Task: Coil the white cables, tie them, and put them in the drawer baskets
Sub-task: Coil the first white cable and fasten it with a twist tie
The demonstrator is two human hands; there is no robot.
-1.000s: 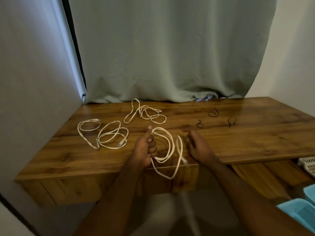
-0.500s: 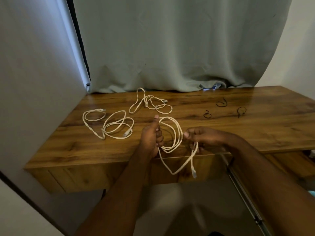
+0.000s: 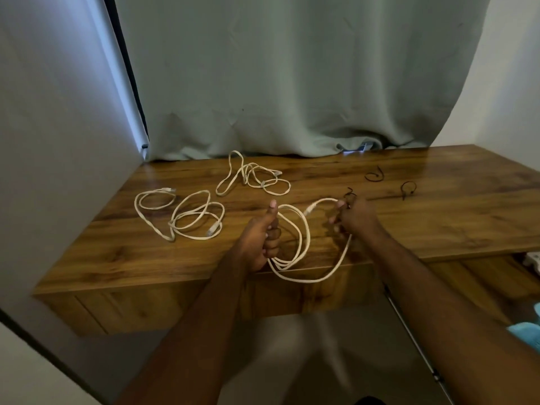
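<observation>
My left hand grips several loops of a white cable over the front edge of the wooden desk, thumb pointing up. My right hand pinches the free end of the same cable, and its plug sticks out to the left of the fingers. A slack loop hangs between both hands below the desk edge. Two more white cables lie loose on the desk: one at the left, one at the back. A black tie lies just beyond my right hand.
Two more black ties lie on the right half of the desk. A grey curtain hangs behind it. A white basket and a blue basket show at the right edge, beside the open drawer.
My right hand has drawn the cable's free end up from below the desk edge and moved it right, toward the nearest black tie. The left hand still holds the coil.
</observation>
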